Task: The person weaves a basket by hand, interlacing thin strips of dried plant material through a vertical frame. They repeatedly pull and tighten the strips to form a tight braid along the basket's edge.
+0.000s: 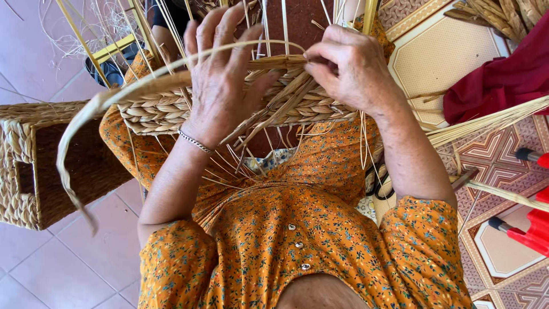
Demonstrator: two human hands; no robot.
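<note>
1. Two hands were at work; the left hand [220, 80] and the right hand [349, 66] both lay on one half-woven basket [171, 109] held over the lap.
2. One finished basket [34, 166] stood on the floor at the person's left, on its side; one cut-out handle showed in its wall; what it held could not be seen.
3. The half-woven basket held nothing that showed; loose stalks [240, 166] hung from its lower edge, too many to count.
4. Its braided band ran left to right across the view, long axis roughly level, the rim toward the person.
5. One long flat strand [74, 143] arched from the rim over the left hand, then curved down to the left, its free end pointing at the floor.
6. The left hand was spread nearly flat, fingers splayed, thumb pressed on the weave; it pinched nothing that I could see.
7. The right hand was curled close, fingertips nipped on the strand's end at the rim.
8. One bracelet [194, 141] sat on the left wrist; one red cloth [503, 80] lay at upper right; two red-handled tools [529, 229] lay at the right edge, apart from the hands.
</note>
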